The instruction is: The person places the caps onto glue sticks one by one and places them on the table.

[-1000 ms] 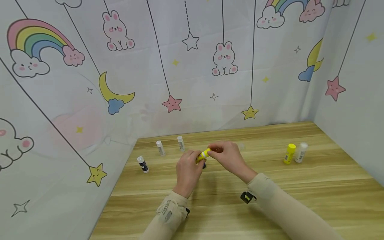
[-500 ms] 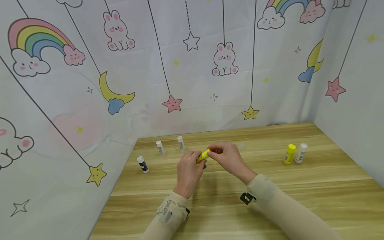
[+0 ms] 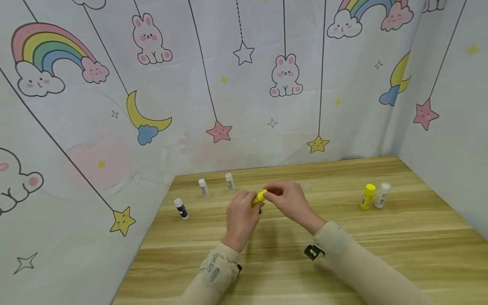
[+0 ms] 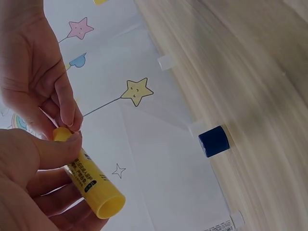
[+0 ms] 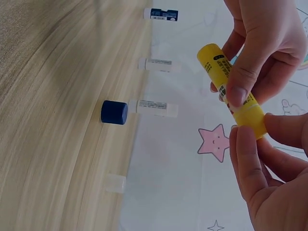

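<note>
Above the middle of the table, my left hand grips a yellow glue stick round its body. My right hand pinches the yellow cap at the upper end with thumb and fingertips. In the right wrist view the cap sits against the body, in line with it. Dark print runs along the tube in the left wrist view, its round base end facing that camera. A loose dark blue cap stands on the table beneath the hands, mostly hidden by the left hand in the head view.
At the left stand a dark-labelled glue stick and two white ones, one beside the other. A yellow glue stick and a white one stand at right. A translucent cap lies near the back curtain.
The white band that showed between the yellow cap and the body has disappeared as the two came together. My left hand has shifted slightly right, toward the right hand.
</note>
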Demonstrator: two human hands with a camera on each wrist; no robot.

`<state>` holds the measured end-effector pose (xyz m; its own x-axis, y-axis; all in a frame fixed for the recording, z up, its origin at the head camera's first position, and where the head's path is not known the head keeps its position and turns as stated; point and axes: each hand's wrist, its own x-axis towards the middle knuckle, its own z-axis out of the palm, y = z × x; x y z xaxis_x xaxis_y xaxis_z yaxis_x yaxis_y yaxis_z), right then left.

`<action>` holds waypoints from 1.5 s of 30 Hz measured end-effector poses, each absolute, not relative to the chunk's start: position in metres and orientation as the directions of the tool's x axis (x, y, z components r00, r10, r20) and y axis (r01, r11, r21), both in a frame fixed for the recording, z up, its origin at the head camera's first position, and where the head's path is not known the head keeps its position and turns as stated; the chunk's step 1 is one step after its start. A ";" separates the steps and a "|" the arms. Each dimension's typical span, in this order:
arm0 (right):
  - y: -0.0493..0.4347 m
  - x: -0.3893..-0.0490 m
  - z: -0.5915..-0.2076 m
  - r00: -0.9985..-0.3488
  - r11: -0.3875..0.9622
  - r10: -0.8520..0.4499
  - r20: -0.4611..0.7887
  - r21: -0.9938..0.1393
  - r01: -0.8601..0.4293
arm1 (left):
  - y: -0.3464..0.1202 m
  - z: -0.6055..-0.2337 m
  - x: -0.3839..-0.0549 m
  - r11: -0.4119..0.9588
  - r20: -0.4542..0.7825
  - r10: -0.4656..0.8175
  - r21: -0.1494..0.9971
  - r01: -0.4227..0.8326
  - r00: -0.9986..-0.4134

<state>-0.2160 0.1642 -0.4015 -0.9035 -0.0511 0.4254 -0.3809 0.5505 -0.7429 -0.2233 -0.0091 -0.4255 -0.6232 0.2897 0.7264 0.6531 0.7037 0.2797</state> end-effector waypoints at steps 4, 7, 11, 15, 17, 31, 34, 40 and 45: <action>0.165 -0.215 -0.401 -0.907 0.548 -0.039 0.420 -0.750 -0.371 | -0.004 -0.426 -0.223 0.709 0.757 0.287 0.245 0.661 -0.588; 0.165 -0.215 -0.400 -0.912 0.551 -0.033 0.410 -0.754 -0.359 | -0.001 -0.426 -0.222 0.716 0.777 0.282 0.220 0.663 -0.563; 0.165 -0.214 -0.397 -0.917 0.552 -0.037 0.397 -0.757 -0.349 | 0.002 -0.426 -0.221 0.735 0.795 0.291 0.171 0.656 -0.532; 0.164 -0.214 -0.392 -0.924 0.543 -0.045 0.379 -0.768 -0.341 | 0.005 -0.425 -0.220 0.764 0.810 0.305 0.105 0.636 -0.501; 0.163 -0.214 -0.391 -0.929 0.528 -0.045 0.367 -0.781 -0.334 | 0.004 -0.425 -0.219 0.780 0.816 0.310 0.076 0.621 -0.489; 0.164 -0.215 -0.386 -0.961 0.482 -0.045 0.275 -0.836 -0.262 | 0.000 -0.424 -0.220 0.790 0.817 0.335 0.027 0.612 -0.469; 0.170 -0.216 -0.383 -0.960 0.489 -0.034 0.277 -0.833 -0.258 | 0.000 -0.422 -0.223 0.761 0.805 0.337 0.073 0.645 -0.488; 0.179 -0.216 -0.384 -0.961 0.479 -0.033 0.274 -0.840 -0.256 | 0.000 -0.420 -0.221 0.714 0.761 0.334 0.180 0.676 -0.556; 0.182 -0.216 -0.385 -0.958 0.503 -0.042 0.285 -0.822 -0.267 | -0.008 -0.416 -0.222 0.712 0.762 0.300 0.222 0.666 -0.574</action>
